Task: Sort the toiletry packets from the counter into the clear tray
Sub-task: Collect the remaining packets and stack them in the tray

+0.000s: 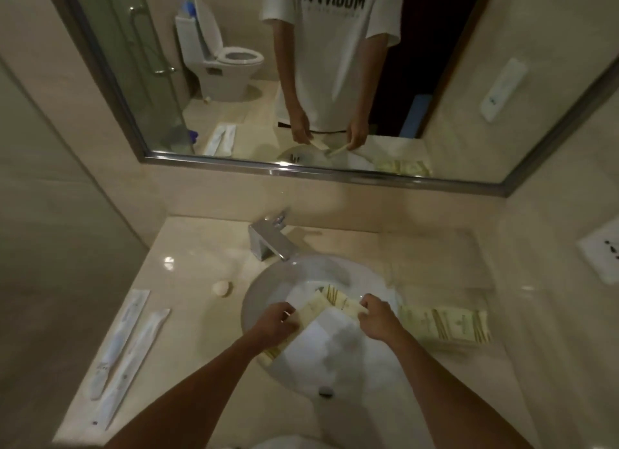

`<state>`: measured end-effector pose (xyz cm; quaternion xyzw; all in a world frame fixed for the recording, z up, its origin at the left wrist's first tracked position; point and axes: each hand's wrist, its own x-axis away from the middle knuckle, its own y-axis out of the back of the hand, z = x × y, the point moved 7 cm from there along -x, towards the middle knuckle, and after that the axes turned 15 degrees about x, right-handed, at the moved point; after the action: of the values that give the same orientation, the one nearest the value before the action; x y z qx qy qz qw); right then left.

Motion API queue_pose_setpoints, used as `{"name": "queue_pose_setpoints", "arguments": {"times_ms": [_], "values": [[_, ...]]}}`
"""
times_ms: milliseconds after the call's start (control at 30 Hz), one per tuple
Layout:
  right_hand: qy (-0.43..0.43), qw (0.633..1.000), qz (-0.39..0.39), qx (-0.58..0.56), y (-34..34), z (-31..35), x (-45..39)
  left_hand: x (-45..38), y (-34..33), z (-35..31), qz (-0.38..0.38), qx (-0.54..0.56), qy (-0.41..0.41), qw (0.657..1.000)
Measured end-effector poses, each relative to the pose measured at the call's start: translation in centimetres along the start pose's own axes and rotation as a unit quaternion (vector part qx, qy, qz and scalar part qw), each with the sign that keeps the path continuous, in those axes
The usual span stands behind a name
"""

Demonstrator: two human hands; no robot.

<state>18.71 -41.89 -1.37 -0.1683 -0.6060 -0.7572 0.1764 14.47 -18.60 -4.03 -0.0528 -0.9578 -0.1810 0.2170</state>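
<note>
a beige surface (187,271) runs round a white sink (264,288), with a chrome tap (271,239) at its back edge and a mirror (254,80) on the wall above. left of the sink lie two long white wrapped sticks (124,344), side by side and slanting toward the near edge, and a small round soap (221,288) sits between them and the sink rim. on the right wall is a white socket (603,247). the mirror shows a toilet (224,60), a glass shower door and the person's white shirt. right of the sink, a clear tray (438,261) sits toward the back, hard to make out against the stone, so its edges are only a fair guess. nearer, just beside the sink rim, a stack of cream packets (445,324) with olive stripes lies flat on the surface.

both hands are over the sink bowl, close together. the left hand (276,323) has its fingers curled round one end of a cream packet (313,309), which slants up from it; more cream packaging shows under its wrist. the right hand (378,318) pinches the end of a second packet (338,299) with its fingers curled. the two packets overlap between the hands, above the bowl, well short of the tray. nothing lies between the hands and the stack on the right.
</note>
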Motion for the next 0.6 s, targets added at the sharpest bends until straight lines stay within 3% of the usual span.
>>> {"name": "queue_pose_setpoints", "arguments": {"times_ms": [167,400,600], "values": [[-0.034,0.999,0.002,-0.029,1.4,-6.0,0.0,-0.8,-4.9,-3.2,0.041,0.030,0.021,0.998],[-0.060,0.998,-0.019,-0.029,3.6,-12.5,-0.3,-2.2,-9.8,-6.8,0.061,-0.009,0.009,0.998],[-0.043,0.994,-0.068,0.073,5.6,-17.9,-1.7,-4.0,-13.5,-8.7,0.062,-0.074,-0.003,0.995]]}}
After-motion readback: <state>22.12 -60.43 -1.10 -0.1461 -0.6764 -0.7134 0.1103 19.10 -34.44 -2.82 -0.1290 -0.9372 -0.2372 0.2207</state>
